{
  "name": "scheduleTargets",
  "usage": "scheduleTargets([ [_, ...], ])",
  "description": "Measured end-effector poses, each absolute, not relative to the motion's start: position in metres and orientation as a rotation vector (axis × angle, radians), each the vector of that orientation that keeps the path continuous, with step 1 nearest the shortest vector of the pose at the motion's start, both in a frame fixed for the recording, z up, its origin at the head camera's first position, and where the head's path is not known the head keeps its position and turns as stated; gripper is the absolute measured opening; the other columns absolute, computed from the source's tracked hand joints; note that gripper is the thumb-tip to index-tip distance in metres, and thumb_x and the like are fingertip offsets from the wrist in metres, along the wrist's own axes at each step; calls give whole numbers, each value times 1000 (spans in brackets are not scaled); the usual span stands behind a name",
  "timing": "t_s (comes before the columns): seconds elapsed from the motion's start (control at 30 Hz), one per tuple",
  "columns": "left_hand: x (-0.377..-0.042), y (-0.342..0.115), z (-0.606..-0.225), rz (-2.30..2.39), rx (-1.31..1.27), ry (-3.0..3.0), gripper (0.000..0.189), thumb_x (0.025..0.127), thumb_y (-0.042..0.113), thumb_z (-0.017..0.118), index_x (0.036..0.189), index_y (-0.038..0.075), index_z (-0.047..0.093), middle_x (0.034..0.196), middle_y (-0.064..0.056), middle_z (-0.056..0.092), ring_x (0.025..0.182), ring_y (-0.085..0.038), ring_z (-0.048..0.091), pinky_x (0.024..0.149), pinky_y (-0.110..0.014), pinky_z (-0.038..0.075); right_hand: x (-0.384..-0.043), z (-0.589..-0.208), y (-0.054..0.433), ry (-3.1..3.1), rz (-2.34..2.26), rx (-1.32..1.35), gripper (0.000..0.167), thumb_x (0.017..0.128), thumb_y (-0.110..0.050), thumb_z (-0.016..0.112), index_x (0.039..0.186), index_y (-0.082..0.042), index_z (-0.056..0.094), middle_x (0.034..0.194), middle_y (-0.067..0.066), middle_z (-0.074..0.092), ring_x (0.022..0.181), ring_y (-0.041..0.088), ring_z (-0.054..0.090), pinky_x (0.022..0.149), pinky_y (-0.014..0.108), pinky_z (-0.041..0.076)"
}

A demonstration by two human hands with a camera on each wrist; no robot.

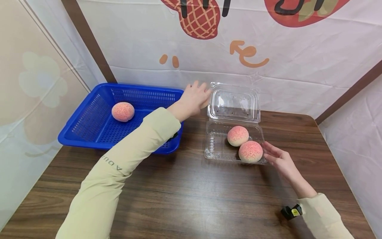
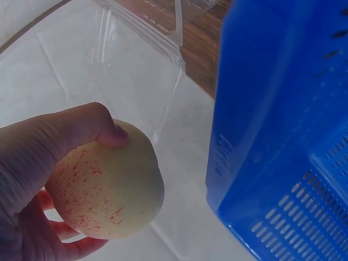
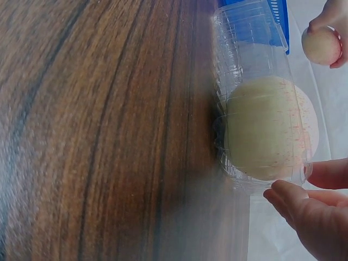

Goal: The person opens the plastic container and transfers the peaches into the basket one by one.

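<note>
My left hand (image 1: 192, 99) is raised between the blue basket and the clear box. It grips a peach (image 2: 128, 179), pale with red speckles, thumb on one side and fingers curled round the other. In the head view that peach is mostly hidden behind the hand. A clear plastic clamshell box (image 1: 217, 141) stands on the table with its lid (image 1: 232, 103) tipped up at the back. Inside its right half sit two pink-topped peaches, one farther back (image 1: 237, 135) and one nearer (image 1: 250, 151). My right hand (image 1: 280, 161) pinches the box's right rim between thumb and fingers.
A blue perforated basket (image 1: 74, 142) stands on the left of the wooden table (image 1: 185, 192), with one peach (image 1: 123, 111) in it. Behind the table hangs a printed cloth (image 1: 134, 36). The basket's right end is close beside my left wrist.
</note>
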State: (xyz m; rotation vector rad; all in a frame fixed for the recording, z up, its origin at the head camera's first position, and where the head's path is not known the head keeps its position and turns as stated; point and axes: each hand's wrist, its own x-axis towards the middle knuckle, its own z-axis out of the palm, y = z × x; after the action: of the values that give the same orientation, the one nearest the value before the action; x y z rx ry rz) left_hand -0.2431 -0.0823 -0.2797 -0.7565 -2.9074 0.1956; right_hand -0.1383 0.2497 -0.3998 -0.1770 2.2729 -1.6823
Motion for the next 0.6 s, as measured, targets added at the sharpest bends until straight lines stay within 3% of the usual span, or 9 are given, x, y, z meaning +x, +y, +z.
scheduleTargets([
  [0.2,-244,-89,-278,188,-735,-2933,47,76,16,66,119,9,47,116,-11,46,109,-34,40,83,-43,40,-138,-399,250,2286,-1673,-178,56,94,-9,47,140,8,21,142,27,25,127,16,36,84,9,39],
  [0.3,-245,-94,-278,189,-727,-2942,58,67,14,73,119,8,46,117,-12,45,109,-35,39,83,-44,40,-138,-398,250,2288,-1673,-178,56,94,-9,47,140,9,21,142,28,25,127,18,35,84,9,40],
  [0.6,-247,-105,-279,166,-689,-2973,70,65,17,78,125,9,43,119,-14,44,110,-37,38,85,-48,38,-137,-396,250,2270,-1681,-172,56,94,-7,46,140,8,19,142,27,24,130,31,28,84,9,39],
])
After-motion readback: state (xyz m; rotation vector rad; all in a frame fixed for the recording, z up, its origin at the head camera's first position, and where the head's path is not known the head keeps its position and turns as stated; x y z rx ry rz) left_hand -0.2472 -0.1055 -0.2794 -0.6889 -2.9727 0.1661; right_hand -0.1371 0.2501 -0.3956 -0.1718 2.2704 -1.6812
